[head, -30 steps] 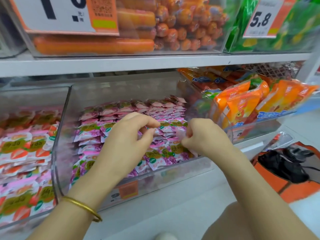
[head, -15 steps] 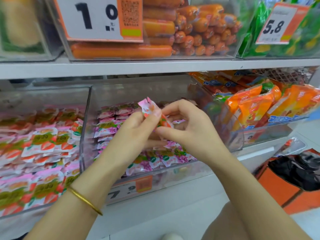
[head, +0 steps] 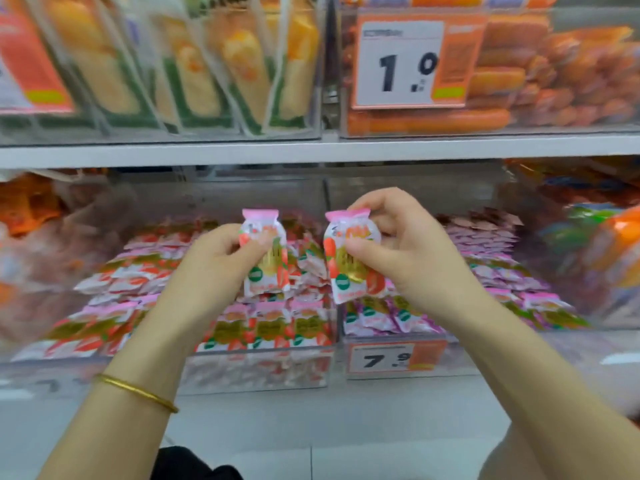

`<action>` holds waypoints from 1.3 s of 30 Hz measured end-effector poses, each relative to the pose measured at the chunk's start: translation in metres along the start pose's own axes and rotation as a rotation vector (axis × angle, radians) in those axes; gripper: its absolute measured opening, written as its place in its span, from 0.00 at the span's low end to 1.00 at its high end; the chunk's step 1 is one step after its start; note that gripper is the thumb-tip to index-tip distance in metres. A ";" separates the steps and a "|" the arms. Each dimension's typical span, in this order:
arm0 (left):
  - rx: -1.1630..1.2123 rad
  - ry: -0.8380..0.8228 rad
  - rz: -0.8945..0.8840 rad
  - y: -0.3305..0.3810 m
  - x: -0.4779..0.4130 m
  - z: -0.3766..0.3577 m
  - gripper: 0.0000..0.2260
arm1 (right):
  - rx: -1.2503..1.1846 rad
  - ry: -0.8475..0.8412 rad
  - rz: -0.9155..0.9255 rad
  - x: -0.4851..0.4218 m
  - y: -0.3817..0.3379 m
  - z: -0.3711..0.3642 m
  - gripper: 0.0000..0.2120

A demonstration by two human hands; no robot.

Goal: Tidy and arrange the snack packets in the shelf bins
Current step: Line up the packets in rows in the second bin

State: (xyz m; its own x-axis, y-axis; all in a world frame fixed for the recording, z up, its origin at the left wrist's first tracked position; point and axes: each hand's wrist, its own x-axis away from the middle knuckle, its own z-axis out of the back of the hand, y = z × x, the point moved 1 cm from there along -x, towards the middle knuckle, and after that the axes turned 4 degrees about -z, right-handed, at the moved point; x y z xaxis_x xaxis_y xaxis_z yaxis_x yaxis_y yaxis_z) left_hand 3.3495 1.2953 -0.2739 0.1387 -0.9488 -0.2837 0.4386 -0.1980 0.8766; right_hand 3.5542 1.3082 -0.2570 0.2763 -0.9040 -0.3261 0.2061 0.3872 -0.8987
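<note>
sorting strays on a shop shelf (head: pixel 398 403): a second ago both hands were down among the purple packets, and now they are raised with one strawberry packet apiece, the view having swung left to show the strawberry bin (head: pixel 259 368) at the shelf's front edge, just beside the purple bin (head: pixel 464 362). the left hand (head: pixel 221 258) pinches the left packet (head: pixel 265 265) between thumb and curled fingers, upright above the strawberry bin. the right hand (head: pixel 408 258) pinches the right packet (head: pixel 349 268) the same way, over the wall between the two bins. both packets match the red-and-pink stock on the left, not the purple on the right, so they look like misfiled items pulled out. the likely next step is setting them into the strawberry bin's rows.
</note>
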 end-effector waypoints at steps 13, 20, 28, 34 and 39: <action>-0.596 -0.326 0.043 -0.039 0.009 0.019 0.18 | 1.047 -0.497 0.037 -0.034 -0.010 -0.084 0.12; -0.877 -0.411 -0.033 -0.047 0.011 0.014 0.15 | 1.571 -0.546 0.081 -0.029 -0.002 -0.098 0.07; -0.825 -0.297 -0.096 -0.036 0.006 0.012 0.07 | 1.399 -0.280 0.312 -0.019 -0.001 -0.093 0.13; -0.585 0.048 -0.415 -0.001 0.000 -0.020 0.06 | 1.013 0.115 0.083 -0.015 0.010 -0.009 0.10; -0.587 -0.026 -0.513 0.014 -0.005 -0.059 0.11 | 0.978 -0.054 -0.207 -0.028 0.049 0.039 0.21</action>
State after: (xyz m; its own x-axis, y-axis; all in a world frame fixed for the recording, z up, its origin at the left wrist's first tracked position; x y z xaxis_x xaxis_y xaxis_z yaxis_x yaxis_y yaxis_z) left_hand 3.4070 1.3122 -0.2832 -0.2267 -0.7806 -0.5825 0.8414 -0.4582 0.2865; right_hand 3.5934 1.3591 -0.2801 0.1853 -0.9704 -0.1550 0.9298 0.2242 -0.2918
